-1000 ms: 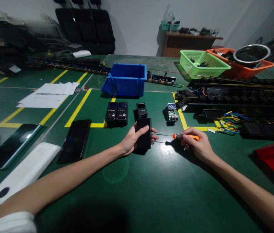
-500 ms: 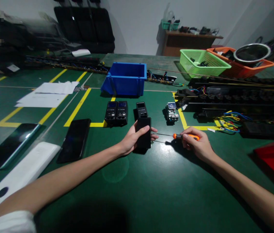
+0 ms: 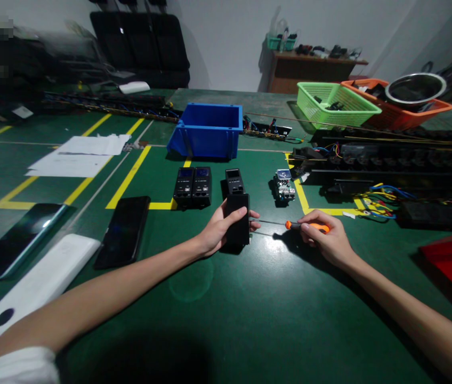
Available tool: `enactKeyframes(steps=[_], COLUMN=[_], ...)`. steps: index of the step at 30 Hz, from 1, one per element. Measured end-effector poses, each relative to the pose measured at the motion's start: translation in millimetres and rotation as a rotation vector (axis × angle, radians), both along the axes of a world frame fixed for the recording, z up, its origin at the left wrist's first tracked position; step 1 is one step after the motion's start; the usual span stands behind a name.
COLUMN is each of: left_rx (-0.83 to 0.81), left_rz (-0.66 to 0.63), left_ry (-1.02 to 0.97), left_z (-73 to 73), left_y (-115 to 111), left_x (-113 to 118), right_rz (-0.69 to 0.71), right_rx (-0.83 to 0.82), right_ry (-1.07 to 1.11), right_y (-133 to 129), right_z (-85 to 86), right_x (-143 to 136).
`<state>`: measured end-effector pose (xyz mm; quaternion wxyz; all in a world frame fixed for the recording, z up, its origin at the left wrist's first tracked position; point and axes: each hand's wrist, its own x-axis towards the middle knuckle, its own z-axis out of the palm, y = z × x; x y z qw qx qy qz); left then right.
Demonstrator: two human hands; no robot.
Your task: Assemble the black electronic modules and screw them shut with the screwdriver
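Note:
My left hand (image 3: 218, 228) is closed around a black rectangular case (image 3: 237, 220), thumb across its face and fingertips showing past its right side. In my right hand (image 3: 324, 234) is a screwdriver (image 3: 314, 228) with an orange and black handle. Its thin shaft points left and reaches the right side of the case; the exact contact of the tip is hidden by the fingers. Behind the case lies a black housing with a window (image 3: 234, 180). Two similar black modules with small screens (image 3: 192, 186) stand to its left. A bare circuit board with a display (image 3: 284, 185) rests to the right.
A blue bin (image 3: 209, 138) stands behind the modules. Phones (image 3: 124, 232) and a white oblong device (image 3: 40, 282) lie at left, near paper sheets (image 3: 76, 154). Long black assemblies with wires (image 3: 386, 160) occupy the right, before green (image 3: 336, 114) and orange baskets. Another person is at far left.
Both hands stay in nearly the same place, with the screwdriver still against the case's right side. The right-hand fingers have shifted slightly on the handle.

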<state>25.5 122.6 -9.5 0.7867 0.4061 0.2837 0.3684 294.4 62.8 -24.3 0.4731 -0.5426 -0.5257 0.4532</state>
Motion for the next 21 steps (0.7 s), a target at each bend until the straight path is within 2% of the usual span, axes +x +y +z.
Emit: enactKeyframes(steps=[8, 21], left_rx=[-0.054, -0.034], left_rz=[0.006, -0.001], left_ry=[0.000, -0.007], left_z=[1.9, -1.5], left_y=[0.5, 0.6], left_x=[0.1, 0.1], right_rz=[0.004, -0.014], right_rx=[0.005, -0.004], right_ry=[-0.009, 0.003], right_y=[-1.0, -0.8], right_z=[0.0, -1.7], right_x=[0.2, -0.6])
